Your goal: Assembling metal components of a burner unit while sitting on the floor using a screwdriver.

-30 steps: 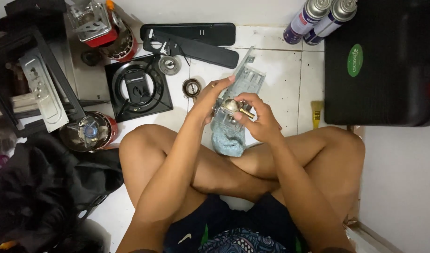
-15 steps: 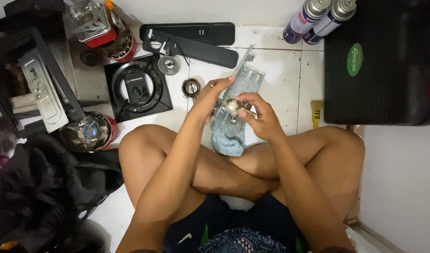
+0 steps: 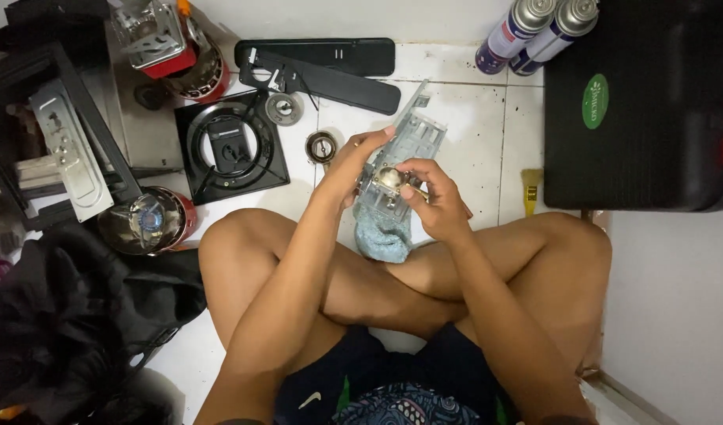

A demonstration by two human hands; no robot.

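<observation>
Metal bracket (image 3: 412,138) held up above crossed legs, over white tiled floor (image 3: 479,149), tilted. Left hand (image 3: 353,165) closed around its left edge. Right hand (image 3: 436,197) pinching a small round brass part (image 3: 390,179) at bracket's lower end, perhaps a knob, too small to tell. Light blue cloth (image 3: 383,236) just below, on the leg. Near on floor: small metal ring (image 3: 322,146), black square burner plate (image 3: 234,145), black case (image 3: 645,102), two spray cans (image 3: 534,27).

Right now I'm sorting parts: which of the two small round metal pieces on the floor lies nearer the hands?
The round metal ring, just beside the left hand; the other disc lies farther up by the black square plate.
</observation>
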